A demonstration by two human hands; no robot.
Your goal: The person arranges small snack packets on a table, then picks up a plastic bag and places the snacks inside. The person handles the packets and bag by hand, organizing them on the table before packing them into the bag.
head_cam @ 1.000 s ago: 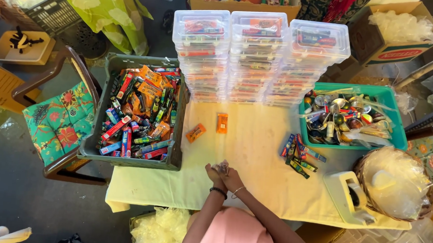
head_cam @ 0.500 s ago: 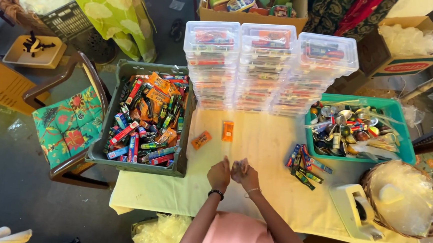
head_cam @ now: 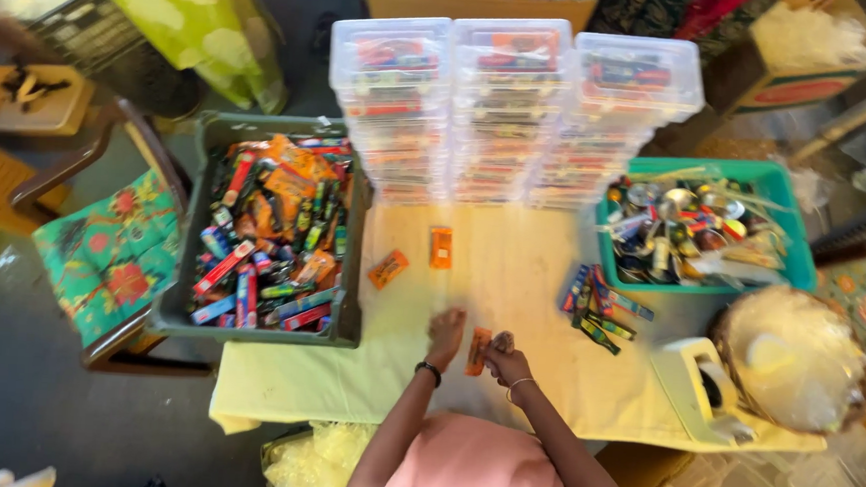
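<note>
Since half a second ago your hands have drawn slightly apart and a small orange packet (head_cam: 478,351) now shows between them, where earlier they were pressed together over it.

Going by size: the pale yellow cloth-covered table (head_cam: 511,278) spreads under everything. At its back stand three stacks of clear plastic lidded boxes (head_cam: 506,108), already filled with coloured packets, so a good share of the packing looks done. To your left sits the dark green crate (head_cam: 204,310), still heaped with glossy wrapped packets in red, blue and orange, so plenty looks left. To your right the teal bin (head_cam: 795,258) holds a jumble of shiny metal pieces and wrappers, and a crinkly clear plastic bag (head_cam: 797,356) bulges beside it.

Smaller still: a loose pile of flat packets (head_cam: 600,304) and two stray orange packets (head_cam: 440,247) lie on the cloth.

Your right hand (head_cam: 508,362) pinches the small orange packet at its edge, just above the cloth's near side. Your left hand (head_cam: 445,329), with a dark band at the wrist, is loosely curled beside it; I cannot tell whether it touches the packet.
</note>
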